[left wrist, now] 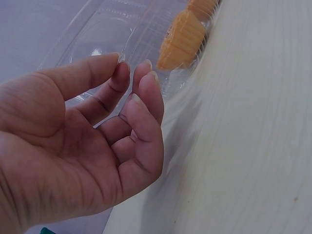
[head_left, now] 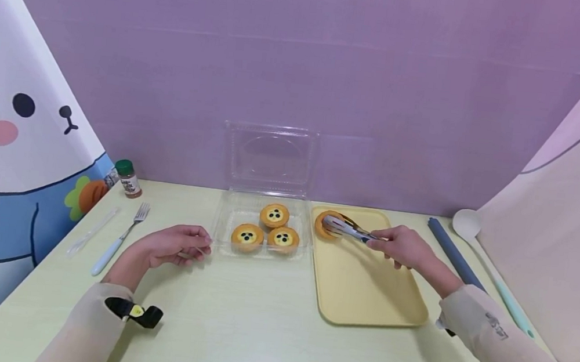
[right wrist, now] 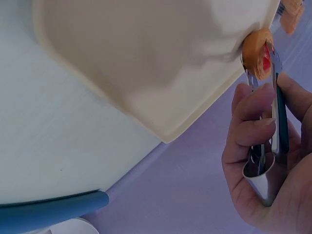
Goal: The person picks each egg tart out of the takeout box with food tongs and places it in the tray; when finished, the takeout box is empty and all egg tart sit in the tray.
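Observation:
A clear plastic clamshell container point(head_left: 221, 238) stands with its lid point(head_left: 271, 159) raised at the back. Three egg tarts point(head_left: 274, 215) with dark dots on pale filling sit inside it. My left hand point(head_left: 176, 246) is at the container's left edge, thumb and index finger point(left wrist: 105, 68) pinching its rim. With my right hand point(head_left: 401, 247) I grip metal tongs point(head_left: 350, 229). Their tips are around another tart point(right wrist: 254, 51), which shows a bit of red, at the back left corner of the yellow tray point(head_left: 363, 293). Whether that tart touches the tray is hard to tell.
On the left are a fork with a light blue handle point(head_left: 116, 246), a clear plastic-wrapped item point(head_left: 92, 233) and a small green-capped jar point(head_left: 127, 179). A dark blue rod point(head_left: 453, 252) and a long-handled white spoon point(head_left: 466, 224) lie right of the tray. A purple backdrop point(head_left: 408, 99) rises behind.

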Action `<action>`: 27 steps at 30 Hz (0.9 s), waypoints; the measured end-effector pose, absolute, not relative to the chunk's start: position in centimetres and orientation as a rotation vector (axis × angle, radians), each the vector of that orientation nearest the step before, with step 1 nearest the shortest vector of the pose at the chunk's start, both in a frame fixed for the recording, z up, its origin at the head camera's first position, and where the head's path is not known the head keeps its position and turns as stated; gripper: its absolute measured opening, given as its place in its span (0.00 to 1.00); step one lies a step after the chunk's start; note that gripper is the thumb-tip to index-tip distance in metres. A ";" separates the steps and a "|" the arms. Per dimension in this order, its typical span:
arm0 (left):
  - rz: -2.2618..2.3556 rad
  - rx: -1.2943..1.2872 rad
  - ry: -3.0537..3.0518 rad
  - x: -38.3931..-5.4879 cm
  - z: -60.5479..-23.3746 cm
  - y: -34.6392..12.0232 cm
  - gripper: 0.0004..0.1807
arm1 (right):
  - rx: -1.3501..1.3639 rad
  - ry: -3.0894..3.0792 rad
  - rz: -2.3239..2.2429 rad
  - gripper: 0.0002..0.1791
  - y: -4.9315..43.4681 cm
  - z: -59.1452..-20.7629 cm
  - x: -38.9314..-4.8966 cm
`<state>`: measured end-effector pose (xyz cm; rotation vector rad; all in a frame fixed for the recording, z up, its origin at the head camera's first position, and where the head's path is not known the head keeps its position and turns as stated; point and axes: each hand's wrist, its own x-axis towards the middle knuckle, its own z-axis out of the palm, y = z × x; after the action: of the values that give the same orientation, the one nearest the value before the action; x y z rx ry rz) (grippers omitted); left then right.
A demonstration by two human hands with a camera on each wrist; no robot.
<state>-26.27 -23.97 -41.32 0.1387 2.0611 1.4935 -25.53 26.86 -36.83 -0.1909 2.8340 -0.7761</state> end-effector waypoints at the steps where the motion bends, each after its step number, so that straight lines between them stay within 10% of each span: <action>1: 1.493 0.138 2.061 -26.3 -41.3 -24.0 0.11 | -0.182 2.844 -0.751 0.31 26.9 -36.8 -25.6; 27: 1.495 0.125 2.053 -26.3 -41.3 -23.9 0.10 | -0.237 2.979 -0.574 0.35 27.9 -36.5 -25.9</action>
<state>-26.32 -23.94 -41.25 0.1253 2.0535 1.4947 -25.88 27.94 -36.45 -0.2368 2.9789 -0.5740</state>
